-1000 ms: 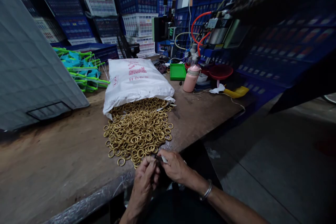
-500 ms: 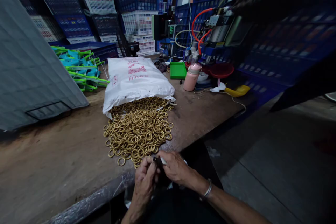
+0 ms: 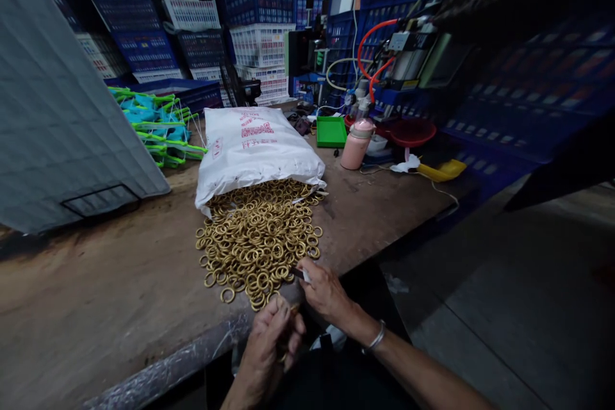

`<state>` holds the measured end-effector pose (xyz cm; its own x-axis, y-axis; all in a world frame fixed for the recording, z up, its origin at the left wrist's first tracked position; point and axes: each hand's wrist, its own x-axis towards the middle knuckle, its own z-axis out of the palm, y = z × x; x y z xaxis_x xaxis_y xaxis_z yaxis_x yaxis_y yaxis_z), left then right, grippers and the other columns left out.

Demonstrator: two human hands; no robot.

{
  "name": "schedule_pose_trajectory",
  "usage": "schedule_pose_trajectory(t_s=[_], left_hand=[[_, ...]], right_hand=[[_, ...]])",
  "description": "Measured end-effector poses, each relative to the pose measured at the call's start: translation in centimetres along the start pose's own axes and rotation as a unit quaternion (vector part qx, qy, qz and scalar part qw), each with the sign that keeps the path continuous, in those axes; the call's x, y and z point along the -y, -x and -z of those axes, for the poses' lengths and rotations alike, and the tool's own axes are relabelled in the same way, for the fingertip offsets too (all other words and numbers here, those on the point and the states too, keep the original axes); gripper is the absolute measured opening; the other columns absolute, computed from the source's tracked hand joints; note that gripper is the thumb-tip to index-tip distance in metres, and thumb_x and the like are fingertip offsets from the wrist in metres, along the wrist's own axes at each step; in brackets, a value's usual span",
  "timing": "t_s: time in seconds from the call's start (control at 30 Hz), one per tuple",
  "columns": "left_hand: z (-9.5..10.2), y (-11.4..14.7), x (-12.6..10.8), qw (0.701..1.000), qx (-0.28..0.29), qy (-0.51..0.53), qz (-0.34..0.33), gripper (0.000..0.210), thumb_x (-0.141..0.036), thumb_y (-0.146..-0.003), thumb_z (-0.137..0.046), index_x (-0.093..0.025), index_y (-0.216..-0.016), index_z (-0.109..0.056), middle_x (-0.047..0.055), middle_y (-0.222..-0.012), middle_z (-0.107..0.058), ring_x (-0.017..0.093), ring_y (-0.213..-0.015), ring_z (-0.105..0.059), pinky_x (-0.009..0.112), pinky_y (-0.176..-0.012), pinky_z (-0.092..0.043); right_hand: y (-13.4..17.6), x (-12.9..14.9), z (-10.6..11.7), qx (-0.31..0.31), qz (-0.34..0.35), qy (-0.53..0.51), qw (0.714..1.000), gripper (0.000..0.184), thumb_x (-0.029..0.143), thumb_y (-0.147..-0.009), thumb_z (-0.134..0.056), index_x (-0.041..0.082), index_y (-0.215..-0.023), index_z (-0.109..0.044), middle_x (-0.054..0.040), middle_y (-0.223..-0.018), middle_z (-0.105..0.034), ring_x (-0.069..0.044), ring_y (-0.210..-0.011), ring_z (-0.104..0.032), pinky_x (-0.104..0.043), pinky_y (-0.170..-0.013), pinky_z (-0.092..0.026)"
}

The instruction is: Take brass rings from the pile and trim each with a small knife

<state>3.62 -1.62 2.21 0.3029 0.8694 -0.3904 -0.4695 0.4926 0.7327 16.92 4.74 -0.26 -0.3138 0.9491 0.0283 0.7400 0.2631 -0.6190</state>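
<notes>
In the head view, the two hands, together half a second ago, have come apart: the bare right hand [image 3: 325, 291] has moved up toward the heap of small, round, gold-coloured metal rings [image 3: 259, 243], and the bare left hand [image 3: 269, 343] is now lower and nearer the body. The right hand grips a slim, dark tool with a pale part [image 3: 296, 273], its dark end pointing left at the heap's near right edge; whether it touches a ring cannot be told. The left hand is curled closed, with gold-coloured pieces [image 3: 294, 310] showing between its fingers; how many it holds is hidden. The heap lies on the brown, worn tabletop [image 3: 120, 288], just beyond the left fingertips and left of the right hand. It spills from the open mouth of a white plastic sack with red print [image 3: 259, 147]. Well beyond the right hand stand a pink, rounded bottle [image 3: 354, 148] and a bright green, shallow rectangular tray [image 3: 331, 132].
</notes>
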Motion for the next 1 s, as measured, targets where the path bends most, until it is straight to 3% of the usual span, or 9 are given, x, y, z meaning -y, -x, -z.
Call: schedule_pose_trajectory(t_s=[0.2, 0.37, 0.5, 0.63, 0.77, 0.9, 1.0], left_hand=[[1.6, -0.3, 0.4, 0.998, -0.045, 0.042, 0.002, 0.027, -0.042, -0.066, -0.061, -0.018, -0.072, -0.049, -0.002, -0.059, -0.057, 0.003, -0.034, -0.033, 0.015, -0.029, -0.018], [2.1, 0.3, 0.1, 0.992, -0.049, 0.109, 0.031, 0.026, -0.033, -0.067, -0.062, -0.020, -0.087, -0.052, -0.002, -0.060, -0.056, 0.005, -0.040, -0.041, 0.014, -0.033, -0.021], [2.2, 0.3, 0.0, 0.985, -0.070, 0.157, 0.025, 0.021, -0.032, -0.065, -0.065, -0.015, -0.071, -0.056, 0.000, -0.064, -0.056, 0.007, -0.050, -0.048, 0.014, -0.037, -0.025], [2.1, -0.3, 0.0, 0.992, -0.082, 0.098, -0.015, 0.022, -0.035, -0.070, -0.062, -0.014, -0.069, -0.056, 0.000, -0.060, -0.055, 0.006, -0.048, -0.046, 0.015, -0.038, -0.030], [2.0, -1.1, 0.1, 0.986, -0.143, 0.025, -0.083, 0.027, -0.038, -0.066, -0.064, -0.018, -0.080, -0.054, -0.002, -0.063, -0.055, 0.008, -0.049, -0.047, 0.015, -0.035, -0.030], [2.3, -1.7, 0.5, 0.982, -0.160, -0.053, -0.084, 0.034, -0.044, -0.068, -0.060, -0.020, -0.089, -0.052, -0.007, -0.050, -0.048, 0.006, -0.037, -0.038, 0.015, -0.033, -0.025], [2.4, -1.7, 0.3, 0.976, -0.169, -0.114, -0.080, 0.030, -0.047, -0.068, -0.058, -0.018, -0.075, -0.054, -0.008, -0.045, -0.043, 0.005, -0.034, -0.033, 0.015, -0.034, -0.023]], right_hand=[[-1.3, 1.2, -1.2, -0.010, -0.009, 0.009, 1.000, 0.013, 0.021, -0.078, -0.046, 0.021, -0.091, -0.047, -0.0010, -0.079, -0.060, -0.014, -0.073, -0.055, -0.021, -0.061, -0.031], [-1.5, 1.4, -1.9, -0.015, -0.013, 0.051, 0.998, 0.019, 0.015, -0.075, -0.046, 0.021, -0.092, -0.047, 0.0000, -0.076, -0.060, -0.013, -0.070, -0.055, -0.022, -0.058, -0.028], [-1.8, 1.0, -2.0, -0.021, -0.030, 0.055, 0.998, 0.016, 0.012, -0.073, -0.044, 0.021, -0.086, -0.048, 0.0008, -0.071, -0.058, -0.013, -0.065, -0.053, -0.022, -0.056, -0.026], [-1.7, 0.8, -1.5, -0.019, -0.024, -0.010, 0.999, 0.016, 0.011, -0.073, -0.044, 0.021, -0.086, -0.047, 0.0015, -0.070, -0.055, -0.011, -0.063, -0.050, -0.020, -0.057, -0.029], [-0.8, 1.4, -0.7, -0.007, 0.016, -0.095, 0.995, 0.011, 0.015, -0.075, -0.044, 0.021, -0.085, -0.046, 0.0023, -0.070, -0.053, -0.011, -0.063, -0.048, -0.020, -0.058, -0.032], [0.1, 2.4, -0.1, 0.013, 0.039, -0.151, 0.988, 0.007, 0.019, -0.077, -0.046, 0.021, -0.083, -0.045, 0.0039, -0.068, -0.050, -0.010, -0.061, -0.046, -0.019, -0.057, -0.032], [0.2, 2.9, 0.1, 0.027, 0.027, -0.195, 0.980, 0.005, 0.024, -0.081, -0.043, 0.020, -0.079, -0.045, 0.0048, -0.065, -0.048, -0.009, -0.060, -0.044, -0.019, -0.056, -0.032]])
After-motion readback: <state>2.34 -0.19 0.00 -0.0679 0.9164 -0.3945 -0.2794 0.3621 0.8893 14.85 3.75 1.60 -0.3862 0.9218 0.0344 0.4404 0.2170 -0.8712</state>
